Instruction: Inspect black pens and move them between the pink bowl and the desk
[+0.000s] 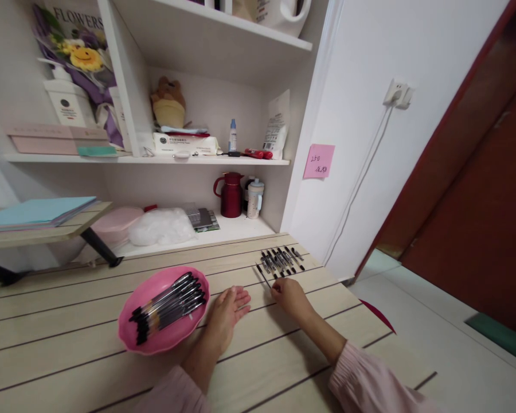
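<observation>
My right hand (289, 293) pinches a slim dark pen (263, 275) between thumb and fingertips, just above the table; its near end is hidden by my fingers. Just beyond that hand, several short black-and-clear pen pieces (281, 261) lie side by side in a slanting row; whether they are whole pens or parts I cannot tell. My left hand (227, 310) is open and holds nothing, fingers stretched out and palm turned toward the right. To its left stands a pink scalloped bowl (126, 321), where a bundle of black-capped clear pens (172, 305) lies slanted.
The slatted wooden table (249, 367) meets a white shelf unit (206, 162) at the back. A small raised stand (69, 226) with blue paper (38, 211) is at left. A red jug (231, 195), a cup (254, 198) and a white plastic bag (161, 226) sit on the lower shelf.
</observation>
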Demonstrator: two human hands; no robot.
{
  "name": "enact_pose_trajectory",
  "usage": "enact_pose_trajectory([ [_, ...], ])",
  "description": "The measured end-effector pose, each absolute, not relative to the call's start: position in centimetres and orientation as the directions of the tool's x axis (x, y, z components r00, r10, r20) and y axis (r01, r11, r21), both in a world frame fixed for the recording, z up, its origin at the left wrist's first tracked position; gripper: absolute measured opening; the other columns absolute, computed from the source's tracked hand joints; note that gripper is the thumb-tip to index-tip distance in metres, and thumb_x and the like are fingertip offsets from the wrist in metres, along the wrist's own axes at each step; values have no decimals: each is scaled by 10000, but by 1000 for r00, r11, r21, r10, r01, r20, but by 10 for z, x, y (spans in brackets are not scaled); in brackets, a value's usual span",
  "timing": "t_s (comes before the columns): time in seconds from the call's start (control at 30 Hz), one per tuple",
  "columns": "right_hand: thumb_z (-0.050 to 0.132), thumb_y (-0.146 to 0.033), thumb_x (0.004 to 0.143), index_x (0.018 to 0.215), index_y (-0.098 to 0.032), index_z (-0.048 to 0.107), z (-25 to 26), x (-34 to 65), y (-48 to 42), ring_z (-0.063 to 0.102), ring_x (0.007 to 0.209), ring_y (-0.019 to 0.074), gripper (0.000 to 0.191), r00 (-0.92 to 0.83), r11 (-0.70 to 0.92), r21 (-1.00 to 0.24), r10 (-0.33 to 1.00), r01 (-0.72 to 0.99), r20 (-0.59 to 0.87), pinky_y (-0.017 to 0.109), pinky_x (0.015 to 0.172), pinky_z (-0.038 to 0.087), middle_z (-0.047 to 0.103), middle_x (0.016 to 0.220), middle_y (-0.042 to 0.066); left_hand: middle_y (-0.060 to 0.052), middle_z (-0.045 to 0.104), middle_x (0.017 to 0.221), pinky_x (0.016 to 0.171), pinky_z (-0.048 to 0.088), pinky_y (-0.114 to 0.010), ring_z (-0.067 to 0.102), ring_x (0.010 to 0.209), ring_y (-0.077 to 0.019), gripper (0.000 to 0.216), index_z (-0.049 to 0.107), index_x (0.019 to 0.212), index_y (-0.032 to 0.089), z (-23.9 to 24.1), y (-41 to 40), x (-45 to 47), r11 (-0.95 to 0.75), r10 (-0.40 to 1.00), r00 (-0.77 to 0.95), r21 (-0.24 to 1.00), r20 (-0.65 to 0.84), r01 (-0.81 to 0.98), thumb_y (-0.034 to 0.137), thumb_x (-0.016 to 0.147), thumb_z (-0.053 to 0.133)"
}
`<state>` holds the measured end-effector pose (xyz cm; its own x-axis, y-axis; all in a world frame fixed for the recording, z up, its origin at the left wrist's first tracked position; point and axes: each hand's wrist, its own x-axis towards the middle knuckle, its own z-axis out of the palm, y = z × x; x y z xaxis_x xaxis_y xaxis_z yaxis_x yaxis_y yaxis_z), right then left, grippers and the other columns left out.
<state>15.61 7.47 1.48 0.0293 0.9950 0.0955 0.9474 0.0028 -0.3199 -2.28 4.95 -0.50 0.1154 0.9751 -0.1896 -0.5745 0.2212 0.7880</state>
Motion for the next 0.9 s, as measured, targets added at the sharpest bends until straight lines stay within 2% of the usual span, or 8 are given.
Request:
enact_pose_trajectory([
  [0.1, 469, -176, 779, 777, -138, 681, 15, 143, 94, 628, 772, 181, 215, 48, -21, -242, 993, 970, 104, 222, 654, 391, 695, 810, 118, -147, 660, 886, 840, 457, -430, 622, 915, -262, 338, 607, 884, 126, -7, 51, -23, 224, 974, 114, 785, -194, -577, 406, 698, 648],
  [0.23, 432, -142, 813, 903, -78, 645, 11, 132, 115, 618, 879, 214, 240, 63, -35, -201, 989, 979, 133, 250, 728, 406, 664, 928, 178, -147, 659, 875, 829, 464, -428, 629, 888, -259, 339, 605, 878, 123, -8, 52, -22, 218, 976, 104, 792, -194, -570, 413, 706, 640],
  [0.33, 399, -112, 831, 943, -55, 619, 8, 129, 123, 620, 886, 223, 253, 55, -30, -169, 988, 985, 143, 270, 744, 415, 645, 955, 203, -148, 660, 870, 820, 468, -426, 636, 854, -254, 359, 601, 889, 116, -7, 50, -22, 212, 977, 101, 801, -188, -560, 420, 704, 640],
  [0.9, 379, -42, 811, 990, -80, 571, 9, 131, 125, 628, 857, 223, 265, 20, -8, -84, 989, 996, 146, 281, 716, 423, 633, 947, 184, -144, 668, 844, 823, 454, -424, 637, 836, -252, 373, 613, 877, 114, 0, 44, -23, 199, 980, 114, 795, -162, -574, 415, 666, 676],
])
